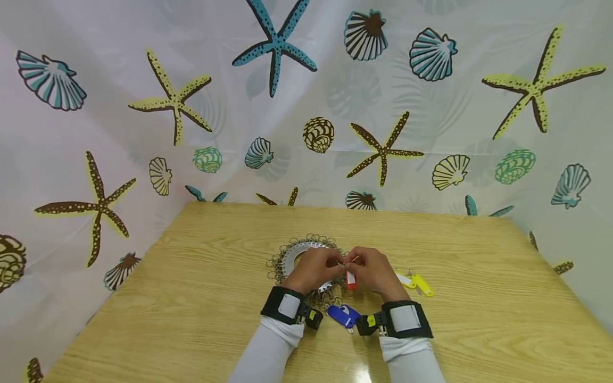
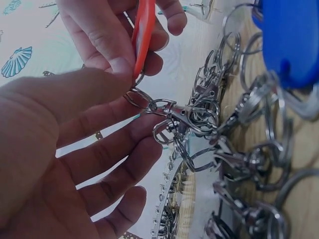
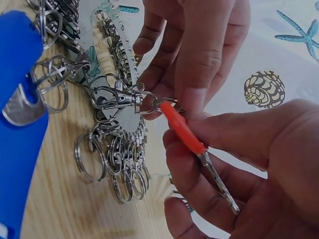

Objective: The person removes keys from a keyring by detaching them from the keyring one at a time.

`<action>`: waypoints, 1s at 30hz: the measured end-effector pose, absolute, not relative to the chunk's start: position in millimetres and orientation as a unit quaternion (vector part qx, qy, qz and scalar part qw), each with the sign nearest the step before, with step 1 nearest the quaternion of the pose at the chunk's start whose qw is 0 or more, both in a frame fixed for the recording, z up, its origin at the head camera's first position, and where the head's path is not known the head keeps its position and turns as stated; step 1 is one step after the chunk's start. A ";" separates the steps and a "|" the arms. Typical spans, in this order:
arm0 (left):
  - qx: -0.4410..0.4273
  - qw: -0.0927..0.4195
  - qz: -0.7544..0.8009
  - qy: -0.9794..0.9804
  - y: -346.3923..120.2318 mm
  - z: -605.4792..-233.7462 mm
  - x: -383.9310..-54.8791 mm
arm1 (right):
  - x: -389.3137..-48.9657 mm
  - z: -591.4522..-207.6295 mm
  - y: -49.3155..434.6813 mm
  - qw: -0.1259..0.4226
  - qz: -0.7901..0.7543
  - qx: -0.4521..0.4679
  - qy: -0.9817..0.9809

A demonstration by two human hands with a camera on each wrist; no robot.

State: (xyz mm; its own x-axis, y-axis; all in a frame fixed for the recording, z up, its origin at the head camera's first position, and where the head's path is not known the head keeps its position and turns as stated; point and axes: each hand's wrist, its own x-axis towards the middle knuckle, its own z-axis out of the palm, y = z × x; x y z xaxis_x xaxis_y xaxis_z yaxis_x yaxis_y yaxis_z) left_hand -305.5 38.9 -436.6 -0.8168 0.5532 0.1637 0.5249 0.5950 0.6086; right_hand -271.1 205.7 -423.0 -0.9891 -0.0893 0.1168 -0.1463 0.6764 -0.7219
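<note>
My right hand (image 1: 375, 270) pinches a red key tag (image 3: 182, 128) between thumb and fingers. From the tag's lower end a metal key (image 3: 219, 185) points down towards the palm. Thumb and fingers of my left hand (image 1: 311, 270) pinch a split ring (image 2: 139, 97) at the tag's other end. That ring joins a silver swivel clasp (image 2: 178, 115) on a round metal rack (image 1: 289, 260), which carries many clasps and rings around its rim. Near my wrists a blue key tag (image 1: 341, 315) lies on the table, close to the rack's front clasps.
Two yellow key tags (image 1: 422, 285) lie on the wooden table (image 1: 479, 266), just right of my right hand. Behind the table hangs a white curtain (image 1: 297, 170) printed with starfish and shells. Each wrist wears a black strap (image 1: 409, 319) with a small camera.
</note>
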 end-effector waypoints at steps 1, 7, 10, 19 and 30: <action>0.299 0.022 0.335 0.893 38.7 -436.5 -305.2 | -271.1 -423.0 205.5 0.035 0.396 0.065 -0.915; 0.273 0.024 0.330 0.903 38.7 -436.8 -304.3 | -269.8 -422.3 205.6 0.030 0.390 0.067 -0.918; 0.275 0.021 0.329 0.903 38.9 -436.5 -304.4 | -269.2 -421.9 206.0 0.027 0.394 0.068 -0.916; 0.279 0.028 0.331 0.901 39.0 -436.7 -304.3 | -268.3 -422.0 204.7 0.021 0.400 0.066 -0.914; 0.283 0.018 0.324 0.902 39.0 -437.5 -305.5 | -272.4 -424.5 206.0 0.035 0.385 0.075 -0.919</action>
State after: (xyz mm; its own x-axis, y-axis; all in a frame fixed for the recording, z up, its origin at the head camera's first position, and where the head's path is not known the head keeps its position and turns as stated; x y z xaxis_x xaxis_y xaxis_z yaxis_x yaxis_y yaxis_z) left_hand -305.5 39.0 -437.5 -0.8389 0.5226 0.1520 0.4998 0.6292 0.5953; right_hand -272.4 206.0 -424.5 -0.9864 -0.1110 0.1213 -0.1643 0.6929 -0.7020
